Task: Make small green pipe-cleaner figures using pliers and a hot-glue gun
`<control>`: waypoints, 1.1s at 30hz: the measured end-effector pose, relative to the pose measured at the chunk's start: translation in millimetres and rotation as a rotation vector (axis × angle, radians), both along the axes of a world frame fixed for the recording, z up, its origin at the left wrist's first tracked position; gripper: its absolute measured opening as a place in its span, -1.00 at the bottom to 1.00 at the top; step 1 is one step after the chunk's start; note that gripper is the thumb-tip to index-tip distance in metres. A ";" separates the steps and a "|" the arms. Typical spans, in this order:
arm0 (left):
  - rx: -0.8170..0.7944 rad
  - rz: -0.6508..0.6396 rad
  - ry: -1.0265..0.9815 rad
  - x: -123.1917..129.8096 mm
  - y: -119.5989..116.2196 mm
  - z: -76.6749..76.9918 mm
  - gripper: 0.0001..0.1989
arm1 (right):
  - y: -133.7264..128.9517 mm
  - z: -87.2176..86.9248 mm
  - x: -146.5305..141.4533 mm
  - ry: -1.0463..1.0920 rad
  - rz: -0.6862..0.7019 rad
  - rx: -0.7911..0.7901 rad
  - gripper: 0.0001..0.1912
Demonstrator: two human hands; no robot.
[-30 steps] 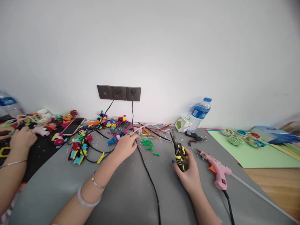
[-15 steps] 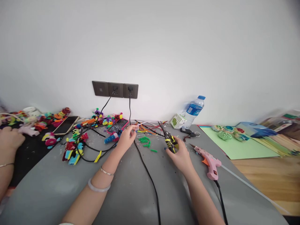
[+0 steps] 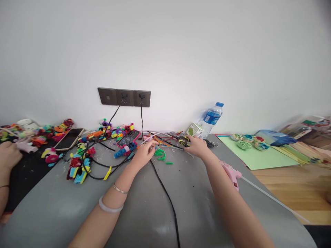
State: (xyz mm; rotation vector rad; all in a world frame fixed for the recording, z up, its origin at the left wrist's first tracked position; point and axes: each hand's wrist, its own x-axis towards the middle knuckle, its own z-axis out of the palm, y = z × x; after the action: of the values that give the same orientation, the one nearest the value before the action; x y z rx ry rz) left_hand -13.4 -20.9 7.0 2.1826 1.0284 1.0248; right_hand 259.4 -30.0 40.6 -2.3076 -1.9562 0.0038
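My left hand [image 3: 145, 152] is closed in a pinch around a thin pale pink pipe cleaner [image 3: 152, 136], whose lower part is hidden by the fingers. To the right, my right hand [image 3: 197, 146] is closed on the yellow and black handles of a pair of pliers [image 3: 183, 141], jaws pointing back and left. Several short green pipe cleaner pieces [image 3: 160, 155] lie between my hands. Behind them is a pile of longer orange, red and white pipe cleaners [image 3: 167, 142]. A blue fuzzy figure [image 3: 124, 151] lies just left of my left hand.
Black cables [image 3: 164, 187] run across the grey table from wall sockets [image 3: 124, 97]. A pink glue gun [image 3: 234, 175] lies partly behind my right forearm. A water bottle [image 3: 212, 119] and small box [image 3: 194, 130] stand behind. Another person's hand [image 3: 9, 155] is at far left, near colourful figures.
My right hand has moved back with the pliers, which are now low among the pipe cleaners. My left hand has shifted slightly right and nearer. The view has shifted a little.
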 end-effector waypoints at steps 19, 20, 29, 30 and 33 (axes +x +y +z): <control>0.067 -0.093 0.222 4.5 -1.7 -6.7 -0.73 | 4.2 -18.8 -23.8 0.242 0.259 0.284 -0.67; 0.077 -0.104 0.239 5.3 -2.5 -7.2 -0.72 | -3.7 -15.3 -27.4 0.311 0.335 0.286 -0.72; 0.112 -0.137 0.263 10.3 -5.1 -12.2 -0.93 | -43.2 -15.6 -50.0 0.481 0.577 -0.055 -0.84; 0.108 -0.141 0.251 10.7 -5.7 -11.3 -0.92 | -42.0 -15.9 -49.7 0.494 0.567 -0.053 -0.85; 0.084 -0.137 0.188 12.0 -7.3 -6.4 -0.90 | -34.9 -13.9 -46.5 0.591 0.497 -0.053 -0.89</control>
State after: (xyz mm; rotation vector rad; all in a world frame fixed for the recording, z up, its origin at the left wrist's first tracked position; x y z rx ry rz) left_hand -1.4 -28.2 0.6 2.4185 0.9147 0.8271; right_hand 212.8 -64.9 26.7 -1.5211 -2.1173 0.6959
